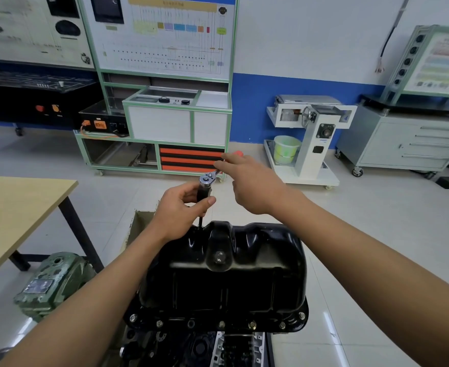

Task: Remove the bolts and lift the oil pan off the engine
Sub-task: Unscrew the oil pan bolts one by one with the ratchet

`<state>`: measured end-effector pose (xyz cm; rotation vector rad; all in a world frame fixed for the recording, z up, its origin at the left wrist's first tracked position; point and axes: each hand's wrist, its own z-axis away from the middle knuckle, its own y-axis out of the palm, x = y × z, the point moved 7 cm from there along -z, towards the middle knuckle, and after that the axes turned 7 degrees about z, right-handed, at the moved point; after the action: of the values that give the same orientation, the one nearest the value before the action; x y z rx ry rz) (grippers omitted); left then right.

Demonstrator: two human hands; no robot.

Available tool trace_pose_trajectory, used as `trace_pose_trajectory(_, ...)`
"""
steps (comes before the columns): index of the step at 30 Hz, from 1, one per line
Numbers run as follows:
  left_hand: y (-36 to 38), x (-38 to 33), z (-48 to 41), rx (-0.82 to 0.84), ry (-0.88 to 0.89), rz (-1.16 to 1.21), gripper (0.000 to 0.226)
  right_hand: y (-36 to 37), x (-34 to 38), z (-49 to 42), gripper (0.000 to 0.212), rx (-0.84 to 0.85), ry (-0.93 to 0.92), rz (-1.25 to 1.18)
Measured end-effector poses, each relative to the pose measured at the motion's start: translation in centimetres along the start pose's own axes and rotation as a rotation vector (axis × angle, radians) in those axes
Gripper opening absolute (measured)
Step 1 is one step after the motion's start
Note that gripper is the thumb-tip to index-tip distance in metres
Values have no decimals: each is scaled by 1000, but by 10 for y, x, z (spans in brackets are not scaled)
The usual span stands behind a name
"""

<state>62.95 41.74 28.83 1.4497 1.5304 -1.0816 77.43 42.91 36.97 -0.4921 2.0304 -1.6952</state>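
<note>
At frame centre the left hand (181, 207) pinches the upright extension (201, 205) over the pan's (223, 276) far flange. The right hand (250, 184) grips the ratchet (208, 178) handle, which runs up-right from the head.

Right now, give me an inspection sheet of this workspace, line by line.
Surface: engine stands on a tiled floor; wooden table at left.
Job's things: black oil pan still seated; bolts along the near flange.
Clutter: green casting on the floor.
Grippers: left hand steadies the ratchet socket extension; right hand grips its handle.
Cables: orange lead on a trainer bench; loose wires on the wall.
Surroundings: training boards, cabinets, bucket.
</note>
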Motion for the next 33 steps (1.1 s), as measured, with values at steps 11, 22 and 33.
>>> trace_pose_trajectory(11, -3, -1, -1, -40, 35, 15, 19, -23, 27, 29, 29, 147, 2, -197)
trace_pose_trajectory(22, -4, 2, 0, -58, 14, -60, 13, -22, 15, 24, 59, 201, -24, -137)
trace_pose_trajectory(33, 0, -1, 3, -20, -5, -61, 17, -14, 6, 13, 78, -11, -3, -75)
